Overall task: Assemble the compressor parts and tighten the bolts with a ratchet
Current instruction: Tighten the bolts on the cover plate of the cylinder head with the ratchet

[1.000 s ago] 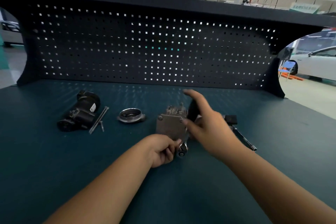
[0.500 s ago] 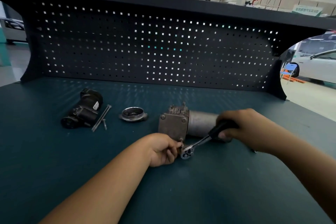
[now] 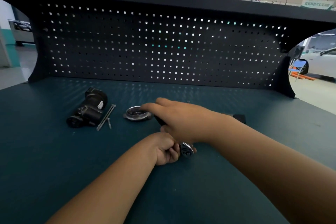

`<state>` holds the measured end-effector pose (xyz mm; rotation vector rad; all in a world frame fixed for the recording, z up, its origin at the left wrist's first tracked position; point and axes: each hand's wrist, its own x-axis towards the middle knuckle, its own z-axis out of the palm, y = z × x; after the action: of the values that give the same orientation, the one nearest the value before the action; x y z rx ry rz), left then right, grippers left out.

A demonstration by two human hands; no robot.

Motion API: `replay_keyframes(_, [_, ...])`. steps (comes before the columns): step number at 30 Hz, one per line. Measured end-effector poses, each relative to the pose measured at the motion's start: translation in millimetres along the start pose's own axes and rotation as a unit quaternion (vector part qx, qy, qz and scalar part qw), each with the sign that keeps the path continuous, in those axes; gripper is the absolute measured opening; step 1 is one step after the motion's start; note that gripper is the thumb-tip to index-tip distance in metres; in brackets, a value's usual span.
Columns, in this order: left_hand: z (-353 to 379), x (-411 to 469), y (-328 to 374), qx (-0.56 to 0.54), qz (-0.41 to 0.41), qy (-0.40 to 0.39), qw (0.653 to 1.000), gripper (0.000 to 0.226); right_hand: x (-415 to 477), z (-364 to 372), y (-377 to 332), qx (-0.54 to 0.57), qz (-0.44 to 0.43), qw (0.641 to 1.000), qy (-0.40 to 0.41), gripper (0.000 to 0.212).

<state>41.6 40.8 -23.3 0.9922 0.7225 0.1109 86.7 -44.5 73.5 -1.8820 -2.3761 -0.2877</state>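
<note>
Mostly the ratchet (image 3: 186,150) shows just its chrome head, near the middle of the dark green bench (image 3: 54,151). The left hand (image 3: 164,151) curls its fingers round that head, and the right hand (image 3: 181,120) grips the black handle. Far left lie a black part (image 3: 87,112), long bolts (image 3: 106,117) and a metal ring (image 3: 138,113). A pegboard (image 3: 163,51) stands behind. The hands hide whatever the head sits on
</note>
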Motion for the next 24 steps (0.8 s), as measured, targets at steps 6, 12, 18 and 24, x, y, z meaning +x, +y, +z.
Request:
replay_keyframes(6, [0,0,1,0.001,-0.011,-0.003,1.000,0.020,-61,-17,43,-0.075,0.150,0.985,0.049,0.040])
replay_keyframes(12, [-2,0,2,0.018,-0.014,-0.016,1.000,0.023,-122,11,72,-0.061,0.270,0.955,-0.106,0.020])
replay_keyframes(18, [1,-1,2,0.032,-0.016,-0.013,0.999,0.027,-130,30,80,-0.015,0.271,0.952,-0.139,0.018])
replay_keyframes(24, [4,-2,2,0.018,-0.007,0.014,1.000,0.022,-90,-26,64,0.009,0.228,0.973,-0.019,0.021])
